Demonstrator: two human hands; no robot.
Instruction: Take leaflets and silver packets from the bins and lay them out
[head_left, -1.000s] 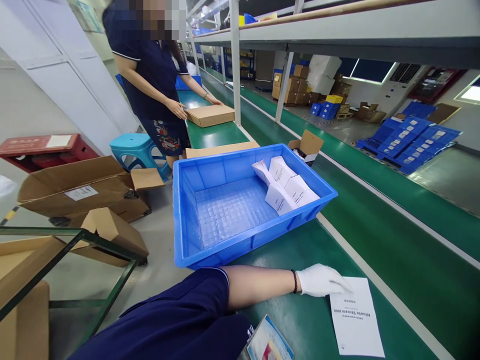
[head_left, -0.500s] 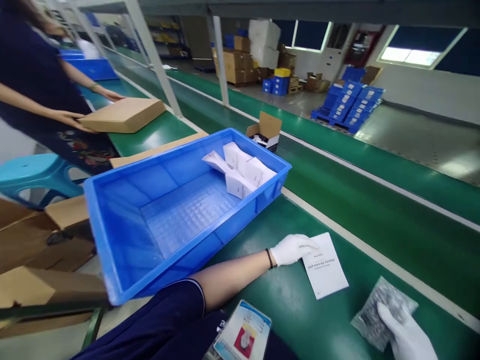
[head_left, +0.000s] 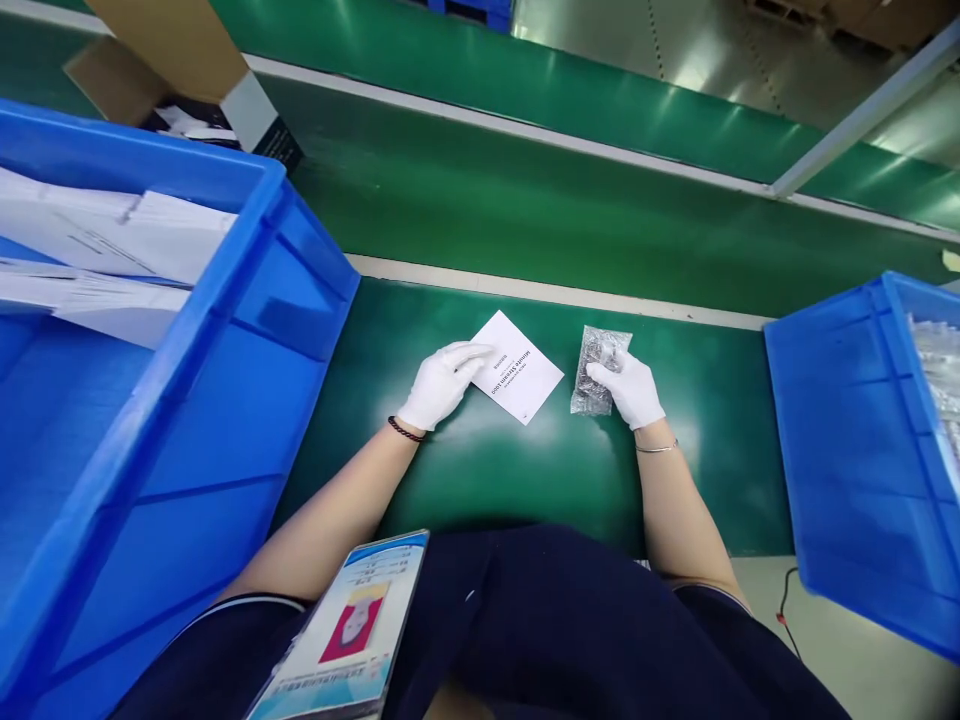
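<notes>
Left hand [head_left: 446, 383], white-gloved: fingers extended, held close together, tips resting on the near corner of a white rectangular paper leaflet [head_left: 521, 370], printed "Minute Stream 1000"; whether the thumb pinches it cannot be told. Leaflet at three o'clock of this hand, flat on a green smooth-topped workbench [head_left: 495, 480].

Right hand [head_left: 628, 388], white-gloved: closed on a clear bubble-wrap packet [head_left: 589, 397] with dark contents, thumb across its face; packet at ten o'clock of this hand, at three o'clock of the leaflet, near but apart.

Blue rectangular plastic crate [head_left: 307, 290], white papers [head_left: 161, 235] inside: nine o'clock of left hand.

Second blue plastic crate [head_left: 847, 450]: between three and four o'clock of right hand
</notes>
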